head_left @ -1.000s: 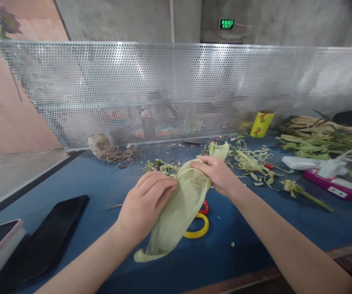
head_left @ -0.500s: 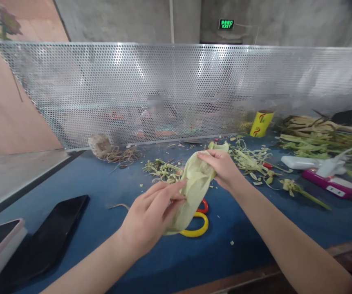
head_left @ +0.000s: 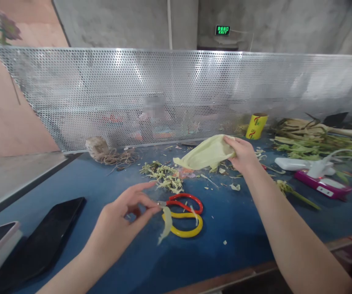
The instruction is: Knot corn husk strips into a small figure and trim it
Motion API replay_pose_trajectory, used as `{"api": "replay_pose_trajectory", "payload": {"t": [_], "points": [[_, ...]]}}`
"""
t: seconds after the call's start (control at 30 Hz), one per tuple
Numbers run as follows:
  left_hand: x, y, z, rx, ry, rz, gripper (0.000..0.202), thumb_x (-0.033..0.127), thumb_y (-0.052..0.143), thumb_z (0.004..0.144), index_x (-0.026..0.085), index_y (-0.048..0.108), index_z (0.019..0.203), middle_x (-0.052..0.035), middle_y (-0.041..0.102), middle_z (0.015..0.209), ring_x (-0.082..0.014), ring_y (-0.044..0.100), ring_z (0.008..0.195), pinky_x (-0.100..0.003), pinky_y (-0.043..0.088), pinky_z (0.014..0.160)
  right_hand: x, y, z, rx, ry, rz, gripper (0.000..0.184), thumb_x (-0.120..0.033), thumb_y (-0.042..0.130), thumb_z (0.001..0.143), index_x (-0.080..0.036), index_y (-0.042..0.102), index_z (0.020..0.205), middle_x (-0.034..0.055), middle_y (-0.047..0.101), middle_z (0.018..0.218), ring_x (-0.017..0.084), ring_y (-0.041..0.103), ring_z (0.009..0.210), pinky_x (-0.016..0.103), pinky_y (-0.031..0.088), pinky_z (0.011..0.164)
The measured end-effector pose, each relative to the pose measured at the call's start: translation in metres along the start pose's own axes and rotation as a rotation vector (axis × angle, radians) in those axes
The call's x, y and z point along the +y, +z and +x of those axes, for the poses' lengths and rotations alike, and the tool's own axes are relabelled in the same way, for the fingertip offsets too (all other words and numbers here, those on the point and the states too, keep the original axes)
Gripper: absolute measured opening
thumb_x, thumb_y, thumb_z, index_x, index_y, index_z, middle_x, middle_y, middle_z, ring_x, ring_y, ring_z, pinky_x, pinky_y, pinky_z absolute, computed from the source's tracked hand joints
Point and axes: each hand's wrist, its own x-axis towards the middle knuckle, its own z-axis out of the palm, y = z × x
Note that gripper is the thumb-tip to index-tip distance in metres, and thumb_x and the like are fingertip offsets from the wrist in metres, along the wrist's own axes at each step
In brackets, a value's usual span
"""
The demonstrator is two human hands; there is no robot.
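Observation:
My right hand (head_left: 243, 153) grips one end of a broad, pale green leaf (head_left: 208, 153), which looks like a corn husk. The leaf stretches leftward in the air above the scraps. My left hand (head_left: 126, 212) has thumb and fingertips pinched together, and a thin, curved pale green strip (head_left: 167, 224) hangs from them. Just right of those fingertips lie scissors (head_left: 186, 234) with one red and one yellow handle loop; their blades are mostly hidden. A heap of shredded green bits (head_left: 163, 175) sits on the blue table (head_left: 102, 175) beyond the left hand.
Two phones, one black (head_left: 43, 241), lie at the left. A twine bundle (head_left: 122, 157) is beside a pale block (head_left: 96, 148) near the perforated metal screen (head_left: 176, 94). Rightward are a yellow roll (head_left: 256, 126), leafy stalks (head_left: 301, 139) and a purple power strip (head_left: 323, 185).
My hands have moved apart. The left came down and left with a torn strip, off the large leaf; the right carried the leaf up and right, uncovering the scissors' handles.

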Motion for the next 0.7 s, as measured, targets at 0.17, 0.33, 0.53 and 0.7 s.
{"api": "replay_pose_trajectory", "payload": {"t": [0.17,0.33,0.53,0.7], "points": [[0.004,-0.008,0.016,-0.197,-0.459,-0.529,0.031,0.025,0.062,0.072,0.017,0.051,0.1,-0.0001,0.064,0.062,-0.0078,0.05,0.038,-0.016,0.038,0.031,0.004,-0.003,0.0,-0.049,0.066,-0.025,0.013,-0.023,0.072,0.057,-0.015,0.064,0.064,0.0016,0.063,0.056,0.014,0.058,0.051,0.024,0.045,0.046],[0.006,0.002,0.023,-0.157,-0.767,-0.784,0.016,0.014,0.057,0.077,0.014,0.055,0.092,0.0007,0.059,0.053,-0.0061,0.054,0.046,-0.008,0.032,0.031,0.011,-0.005,0.001,-0.081,0.118,-0.025,0.012,-0.02,0.072,0.056,-0.014,0.064,0.064,0.0014,0.062,0.055,0.012,0.058,0.047,0.023,0.045,0.045],[0.008,0.015,0.022,-0.146,-0.813,-0.838,0.014,0.009,0.058,0.075,0.013,0.057,0.088,-0.0008,0.061,0.055,-0.0068,0.057,0.047,-0.009,0.032,0.03,0.009,-0.012,0.007,-0.019,0.118,0.036,0.013,-0.02,0.07,0.057,-0.015,0.062,0.066,-0.0001,0.062,0.055,0.012,0.058,0.048,0.022,0.044,0.044],[0.016,0.026,0.027,-0.172,-0.844,-0.881,0.007,0.011,0.058,0.075,0.013,0.059,0.082,0.0029,0.054,0.047,-0.0049,0.051,0.039,-0.008,0.031,0.029,0.005,-0.019,0.014,0.082,0.091,0.087,0.017,-0.022,0.071,0.058,-0.017,0.054,0.059,-0.0028,0.056,0.05,0.012,0.055,0.045,0.021,0.039,0.036]]}}
